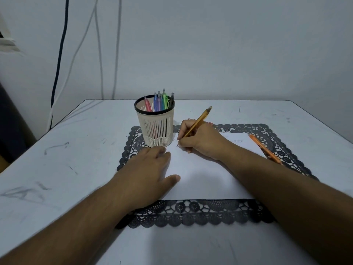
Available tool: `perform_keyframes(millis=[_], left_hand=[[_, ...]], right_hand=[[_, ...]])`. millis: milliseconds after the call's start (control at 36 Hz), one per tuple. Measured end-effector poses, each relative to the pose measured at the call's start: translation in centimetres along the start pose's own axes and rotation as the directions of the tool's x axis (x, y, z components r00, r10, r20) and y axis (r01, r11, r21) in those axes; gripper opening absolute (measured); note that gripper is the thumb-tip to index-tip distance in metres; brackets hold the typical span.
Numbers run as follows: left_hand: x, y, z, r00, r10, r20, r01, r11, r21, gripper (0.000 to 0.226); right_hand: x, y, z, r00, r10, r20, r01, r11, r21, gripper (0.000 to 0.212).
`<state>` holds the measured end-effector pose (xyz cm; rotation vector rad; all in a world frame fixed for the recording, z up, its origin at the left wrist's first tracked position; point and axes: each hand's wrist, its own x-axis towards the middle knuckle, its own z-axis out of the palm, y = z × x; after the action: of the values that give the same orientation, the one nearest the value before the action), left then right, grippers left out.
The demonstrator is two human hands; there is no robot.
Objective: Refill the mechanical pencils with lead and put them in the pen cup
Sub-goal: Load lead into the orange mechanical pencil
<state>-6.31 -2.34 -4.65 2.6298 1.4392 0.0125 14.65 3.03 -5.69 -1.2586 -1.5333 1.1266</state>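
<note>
One pencil (pixel 198 121) in R hand (pixel 200 142); markings unreadable.

A white counter (pixel 76 150), scuffed with grey marks, stands against a pale wall. A dark lace placemat (pixel 191 211) lies directly on it, centred and reaching towards six o'clock. On the mat rests a white sheet of paper (pixel 200 180); a cream slotted pen cup (pixel 155 127) with a black rim stands upright at the mat's eleven o'clock corner. An orange mechanical pencil (pixel 264 148) lies at two o'clock, across the paper's edge and the lace.
</note>
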Motion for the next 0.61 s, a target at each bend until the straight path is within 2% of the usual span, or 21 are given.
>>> perform_keyframes(millis=[333, 500, 611], left_hand=[[0.13, 0.06, 0.09, 1.0, -0.002, 0.004, 0.002, 1.0, 0.026, 0.073], [0.13, -0.03, 0.18, 1.0, -0.005, 0.004, 0.004, 1.0, 0.012, 0.074], [0.14, 0.07, 0.18, 1.0, -0.005, 0.003, 0.005, 1.0, 0.014, 0.072]], right_hand=[[0.24, 0.03, 0.08, 1.0, -0.002, -0.008, 0.001, 0.993, -0.119, 0.014], [0.52, 0.17, 0.17, 0.999, -0.004, -0.051, -0.003, 0.991, -0.137, 0.014], [0.35, 0.12, 0.11, 1.0, -0.006, -0.025, 0.002, 0.991, -0.133, 0.016]])
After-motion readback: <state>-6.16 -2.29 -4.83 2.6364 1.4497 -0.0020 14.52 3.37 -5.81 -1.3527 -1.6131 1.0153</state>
